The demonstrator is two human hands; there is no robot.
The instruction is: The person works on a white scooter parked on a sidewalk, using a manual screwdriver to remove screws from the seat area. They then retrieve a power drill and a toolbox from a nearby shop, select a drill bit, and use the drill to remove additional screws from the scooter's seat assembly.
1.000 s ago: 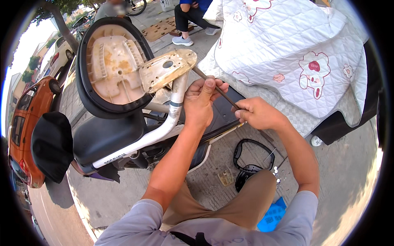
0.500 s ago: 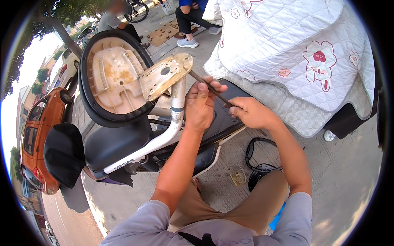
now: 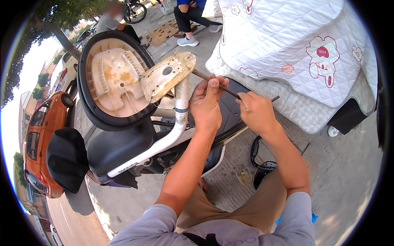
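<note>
A thin dark metal rod (image 3: pixel 230 92) slants from the edge of a worn, rust-stained metal plate (image 3: pixel 172 74) down to the right. My left hand (image 3: pixel 207 104) is closed around it near the plate, thumb on top. Farther along, my right hand (image 3: pixel 257 112) grips the same rod, and its end sticks out past the knuckles. Whether the rod's far tip touches the plate or passes under it, I cannot tell. The plate sits atop a bent white tube (image 3: pixel 181 98) on a scooter. Behind it, a black-rimmed seat (image 3: pixel 117 69) stands tilted up, showing its beige, stained underside.
A white quilted cover (image 3: pixel 279 45) drapes over the scooter's front. Its black saddle (image 3: pixel 119 143) lies to the left. On the ground by my knee are a black looped part (image 3: pixel 256 156) and a small clear tray (image 3: pixel 243 177). People sit beyond; an orange car (image 3: pixel 39 127) stands left.
My right hand has shifted right and closed more around the rod, whose end now shows past it. My left hand has moved slightly right. The view has shifted a little.
</note>
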